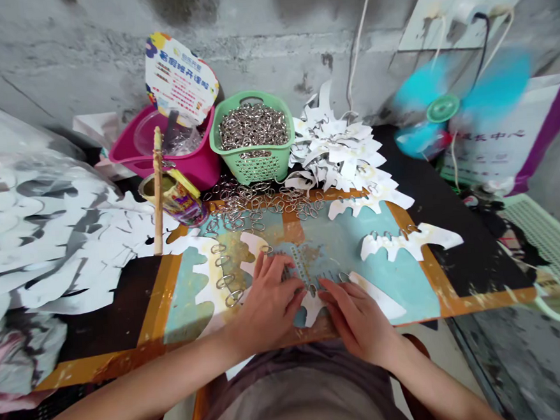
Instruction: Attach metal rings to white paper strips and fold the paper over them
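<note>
A white toothed cut-out (314,310) lies at the front of the blue-green work mat, with thin metal rings along its upper edge. My left hand (270,300) bends over its left part, thumb and fingers drawn together at the edge near the middle ring (312,290). On the other side, my right hand (359,323) presses its closed fingers on the piece by the same ring. My fingers hide much of the cut-out. Left of my left hand is another white cut-out (202,260) bearing several rings; a further ringed one (416,240) lies to the right.
Loose metal rings (260,205) are scattered behind the mat, before a green basket (252,164) full of rings. A can (178,201) with a stick stands beside a magenta basket (205,167). White cut-outs pile up (338,148); a fan (443,108) spins at right.
</note>
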A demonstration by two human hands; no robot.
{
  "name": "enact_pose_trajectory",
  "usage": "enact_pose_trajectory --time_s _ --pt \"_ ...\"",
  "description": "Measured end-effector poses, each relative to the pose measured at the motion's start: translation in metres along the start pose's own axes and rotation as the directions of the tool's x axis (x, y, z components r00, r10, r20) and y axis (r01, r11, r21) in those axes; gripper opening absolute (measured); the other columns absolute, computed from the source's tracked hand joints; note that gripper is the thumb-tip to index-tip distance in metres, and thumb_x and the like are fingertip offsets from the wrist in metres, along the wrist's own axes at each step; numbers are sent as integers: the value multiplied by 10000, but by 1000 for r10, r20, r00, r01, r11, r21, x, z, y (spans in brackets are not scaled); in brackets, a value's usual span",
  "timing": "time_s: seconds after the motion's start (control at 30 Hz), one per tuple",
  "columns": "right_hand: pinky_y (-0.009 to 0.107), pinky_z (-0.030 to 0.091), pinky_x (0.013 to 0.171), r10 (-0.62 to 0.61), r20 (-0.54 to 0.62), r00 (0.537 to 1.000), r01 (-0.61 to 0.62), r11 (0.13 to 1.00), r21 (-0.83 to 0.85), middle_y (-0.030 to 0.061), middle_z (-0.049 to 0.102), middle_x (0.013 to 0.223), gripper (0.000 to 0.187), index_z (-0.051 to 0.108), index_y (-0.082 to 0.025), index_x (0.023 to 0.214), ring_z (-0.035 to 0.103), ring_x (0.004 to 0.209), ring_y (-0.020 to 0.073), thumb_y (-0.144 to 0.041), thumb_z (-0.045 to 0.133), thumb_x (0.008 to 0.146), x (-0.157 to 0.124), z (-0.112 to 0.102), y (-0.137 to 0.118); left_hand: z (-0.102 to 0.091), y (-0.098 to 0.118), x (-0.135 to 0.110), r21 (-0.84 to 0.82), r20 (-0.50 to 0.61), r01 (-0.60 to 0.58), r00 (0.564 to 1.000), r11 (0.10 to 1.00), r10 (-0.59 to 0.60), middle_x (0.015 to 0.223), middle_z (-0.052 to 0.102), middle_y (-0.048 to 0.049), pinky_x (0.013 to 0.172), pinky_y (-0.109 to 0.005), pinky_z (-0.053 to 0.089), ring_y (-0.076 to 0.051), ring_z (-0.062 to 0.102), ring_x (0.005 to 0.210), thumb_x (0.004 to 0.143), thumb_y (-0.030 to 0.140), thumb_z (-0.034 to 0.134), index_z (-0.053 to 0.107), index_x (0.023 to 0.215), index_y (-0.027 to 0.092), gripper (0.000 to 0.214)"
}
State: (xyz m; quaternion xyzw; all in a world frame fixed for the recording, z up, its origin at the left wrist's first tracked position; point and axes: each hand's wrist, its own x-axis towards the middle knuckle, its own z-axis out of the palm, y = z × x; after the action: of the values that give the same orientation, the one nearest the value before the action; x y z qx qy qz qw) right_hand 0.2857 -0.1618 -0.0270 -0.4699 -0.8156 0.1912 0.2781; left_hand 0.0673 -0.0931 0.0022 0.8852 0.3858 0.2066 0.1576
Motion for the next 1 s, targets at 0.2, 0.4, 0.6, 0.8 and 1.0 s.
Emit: enact_pose_trajectory --time_s 0.2,0.4,0.6,0.8,1.0 --pt "454 548 815 -25 -13 1000 24 998 -51 137 702 1086 556 319 -154 1458 635 969 286 -60 439 924 0 2 0 8 12 11 -29 62 25 998 999 -23 1181 502 -114 1059 -617 383 -299 494 1134 844 93 597 669 749 163 138" --pt "457 516 870 -48 75 996 56 993 -107 145 678 1116 482 462 -142 1385 580 1034 289 -88 476 906 -3 0 2 6 16 4 -102 94 110 990 989 -101 1113 512 -113 959 -527 491 -281 517 1091 834 75 539 599 736 161 144" --pt "465 488 910 -121 138 983 142 978 -154 114 651 1236 494 541 -173 1366 532 1081 286 -88 500 881 -3 -2 0 9 18 0 3 30 144 989 990 -145 1063 502 -132 996 -540 475 -308 503 1142 803 80 548 543 809 162 82" --pt "464 469 927 -99 143 985 124 976 -181 117 655 1248 489 566 -155 1349 529 1076 287 -87 536 866 -3 -1 -2 2 22 -15 -24 -95 -69 993 997 66 1128 638 -96 1179 -600 197 -281 499 1238 841 102 507 515 1006 190 187" --pt "434 454 927 -99 127 987 121 976 -182 107 657 1243 487 548 -173 1355 538 1090 284 -86 537 876 -5 0 0 12 11 -29 18 -48 -212 976 977 212 1027 715 -54 1232 -523 76 -232 551 1241 847 39 465 490 1173 166 351"
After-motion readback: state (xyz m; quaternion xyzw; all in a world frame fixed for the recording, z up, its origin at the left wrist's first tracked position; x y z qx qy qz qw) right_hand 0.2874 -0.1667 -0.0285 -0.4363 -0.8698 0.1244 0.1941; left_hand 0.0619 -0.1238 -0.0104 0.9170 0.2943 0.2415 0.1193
